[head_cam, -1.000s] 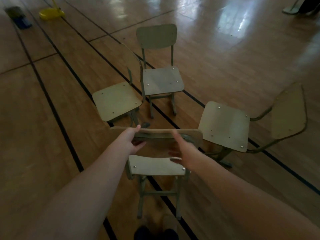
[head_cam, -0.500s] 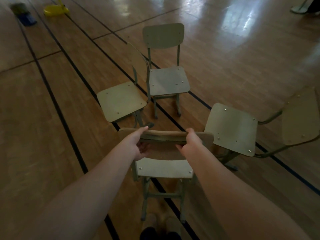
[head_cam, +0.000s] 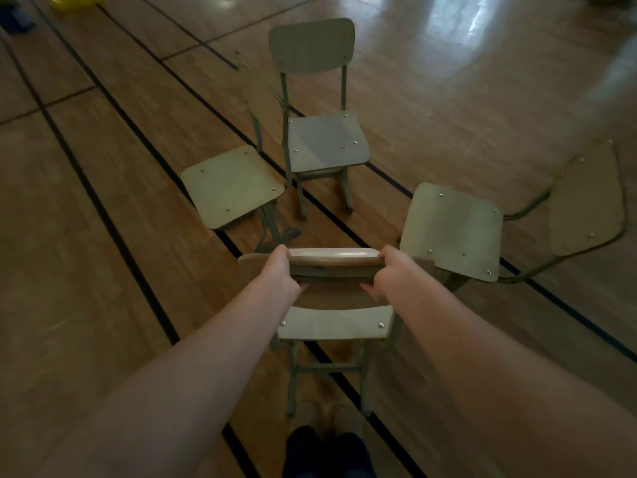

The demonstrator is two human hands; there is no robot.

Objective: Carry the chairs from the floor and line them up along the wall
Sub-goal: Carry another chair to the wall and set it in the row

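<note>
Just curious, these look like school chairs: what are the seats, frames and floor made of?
Seats: probably plywood, matte pale finish, with visible rivet heads. Frames: seemingly painted metal tube, thin and curved. Floor: varnished wood strips, glossy with reflections.

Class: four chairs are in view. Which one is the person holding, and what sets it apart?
The nearest chair: the left hand and right hand grip its backrest; the other three chairs stand untouched.
</note>
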